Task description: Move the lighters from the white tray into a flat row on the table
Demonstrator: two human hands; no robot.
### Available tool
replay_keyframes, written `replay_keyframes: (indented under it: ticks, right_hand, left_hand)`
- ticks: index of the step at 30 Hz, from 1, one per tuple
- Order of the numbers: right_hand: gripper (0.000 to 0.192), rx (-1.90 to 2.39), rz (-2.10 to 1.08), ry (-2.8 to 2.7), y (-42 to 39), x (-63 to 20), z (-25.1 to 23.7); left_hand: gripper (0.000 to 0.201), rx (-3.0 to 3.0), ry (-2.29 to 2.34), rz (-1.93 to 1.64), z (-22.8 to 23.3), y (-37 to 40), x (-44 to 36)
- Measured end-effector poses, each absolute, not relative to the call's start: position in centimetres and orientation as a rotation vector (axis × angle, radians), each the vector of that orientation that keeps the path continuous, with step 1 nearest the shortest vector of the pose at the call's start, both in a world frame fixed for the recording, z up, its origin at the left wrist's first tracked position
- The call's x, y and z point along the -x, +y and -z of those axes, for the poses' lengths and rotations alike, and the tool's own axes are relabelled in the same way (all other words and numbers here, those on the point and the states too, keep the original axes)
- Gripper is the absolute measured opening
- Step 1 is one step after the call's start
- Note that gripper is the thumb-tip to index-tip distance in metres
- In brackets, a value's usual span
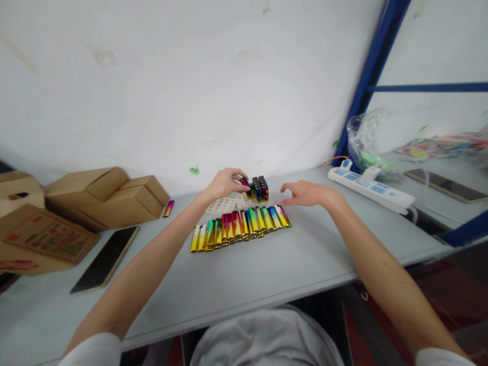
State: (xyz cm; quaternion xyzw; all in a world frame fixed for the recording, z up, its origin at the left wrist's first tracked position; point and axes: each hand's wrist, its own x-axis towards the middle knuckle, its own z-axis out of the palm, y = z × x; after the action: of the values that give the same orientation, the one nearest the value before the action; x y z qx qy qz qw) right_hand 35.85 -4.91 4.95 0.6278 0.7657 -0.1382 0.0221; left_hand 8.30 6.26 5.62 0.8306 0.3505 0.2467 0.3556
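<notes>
At a pale grey surface (312, 264) by a white wall, a person's left hand (224, 184) pinches a magenta-and-dark lighter (244, 181) beside an upright cluster of lighters (261, 189)

Left grip narrowed on the lighter, at the cluster's left edge; contact between them cannot be told; right hand (305, 193) hovers right of the cluster, its grip parted, nothing visible in it; a row of metallic lighters (238, 229) lies nearer the person, in front of a white tray (221, 205); cardboard boxes (109, 198) stand left, a power strip (381, 195) right.
</notes>
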Motion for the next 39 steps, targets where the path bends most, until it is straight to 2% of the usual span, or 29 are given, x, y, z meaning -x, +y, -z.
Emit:
replay_keyframes:
  ticks: [4,9,11,16,20,28,33,35,39]
  right_hand:
    - [0.062,-1.949,0.398,2.417,-4.6,-36.0,-4.8]
    - [0.04,-1.953,0.382,2.774,-4.9,-35.3,-5.7]
    - [0.037,-1.897,0.599,2.972,-5.5,-34.7,-6.4]
    - [0.046,-1.498,1.607,3.038,-6.4,-33.3,-7.1]
    - [0.052,-1.481,1.899,2.994,-5.9,-33.0,-6.4]
    - [0.06,-1.615,1.889,2.878,-5.5,-33.9,-6.0]
    - [0.06,-1.616,1.575,2.797,-5.5,-34.5,-5.8]
    - [0.059,-1.58,1.554,2.743,-5.3,-34.6,-5.4]
    - [0.058,-1.608,1.567,2.685,-4.9,-34.4,-4.4]
  left_hand:
    - [0.037,-2.18,0.95,-0.675,-7.5,5.6,-6.9]
    - [0.039,-2.189,0.901,-0.691,-11.3,2.3,-6.2]
    - [0.04,-2.189,0.821,-0.59,-12.1,0.6,-6.9]
    - [0.043,-2.116,0.655,-0.458,-11.7,-1.6,-9.3]
    - [0.042,-2.046,0.604,-0.527,-10.3,-0.9,-10.4]
    - [0.05,-1.953,0.735,-0.732,-8.9,-0.7,-9.6]
    - [0.051,-1.774,0.9,-0.844,-8.2,-1.4,-5.6]
    - [0.046,-1.695,0.944,-0.896,-7.8,-1.6,-3.5]
    - [0.051,-1.56,1.049,-0.981,-6.9,-2.0,0.2]
